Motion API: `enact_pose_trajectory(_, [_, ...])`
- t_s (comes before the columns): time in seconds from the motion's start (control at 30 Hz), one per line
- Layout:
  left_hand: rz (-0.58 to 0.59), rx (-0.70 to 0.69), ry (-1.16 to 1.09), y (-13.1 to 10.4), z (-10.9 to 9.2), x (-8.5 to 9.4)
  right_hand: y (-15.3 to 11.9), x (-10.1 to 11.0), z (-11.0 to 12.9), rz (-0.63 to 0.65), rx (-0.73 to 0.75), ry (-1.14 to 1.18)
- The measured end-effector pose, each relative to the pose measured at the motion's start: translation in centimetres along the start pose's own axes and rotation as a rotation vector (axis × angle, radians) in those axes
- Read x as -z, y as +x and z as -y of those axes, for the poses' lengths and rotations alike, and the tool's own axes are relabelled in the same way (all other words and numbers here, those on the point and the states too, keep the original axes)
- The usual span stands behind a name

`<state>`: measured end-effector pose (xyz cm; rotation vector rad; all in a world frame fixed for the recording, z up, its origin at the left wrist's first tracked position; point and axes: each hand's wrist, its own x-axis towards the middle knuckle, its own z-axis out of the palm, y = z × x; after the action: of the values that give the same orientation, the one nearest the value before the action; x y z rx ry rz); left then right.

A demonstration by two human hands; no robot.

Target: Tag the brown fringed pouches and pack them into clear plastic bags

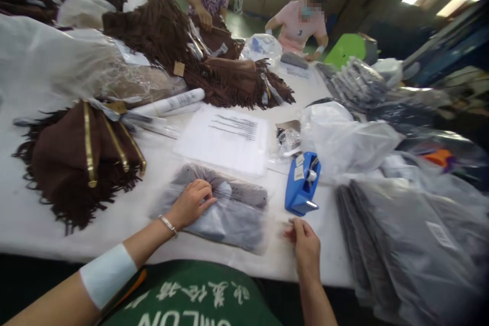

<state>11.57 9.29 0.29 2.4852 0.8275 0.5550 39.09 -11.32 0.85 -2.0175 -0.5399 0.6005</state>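
grey package [235, 221] lies near tape dispenser [301, 188], left grip [193, 205] loose atop, right grip [305, 245] unclear

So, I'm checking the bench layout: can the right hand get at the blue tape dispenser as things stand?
Probably yes: the right hand is just on the near side of the blue tape dispenser, and nothing seems to stand between them.

A fringed brown piece [63, 147] with gold strips [89, 147] lies near a white roll [171, 104], left of centre.
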Motion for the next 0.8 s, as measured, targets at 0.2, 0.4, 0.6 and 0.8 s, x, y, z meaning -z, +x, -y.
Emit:
enact_pose_trajectory(0.2, [-0.023, -0.030, -0.007, 0.1, 0.8, -0.5, 5.1, 2.9, 2.1, -0.330, 0.147, 0.028])
enact_pose_trajectory(0.4, [-0.013, -0.027, -0.001, 0.0, 0.9, -0.6, 5.2, 1.5, 3.1, -0.326, 0.201, 0.053])
enact_pose_trajectory(0.6, [-0.024, -0.026, -0.002, -0.1, 0.9, -0.6, 2.0, 1.7, 1.0, -0.412, 0.230, -0.056])
enact_pose_trajectory(0.8, [-0.025, -0.045, 0.006, -0.1, 0.9, -0.7, 4.5, 2.9, 2.2, -0.411, 0.237, -0.056])
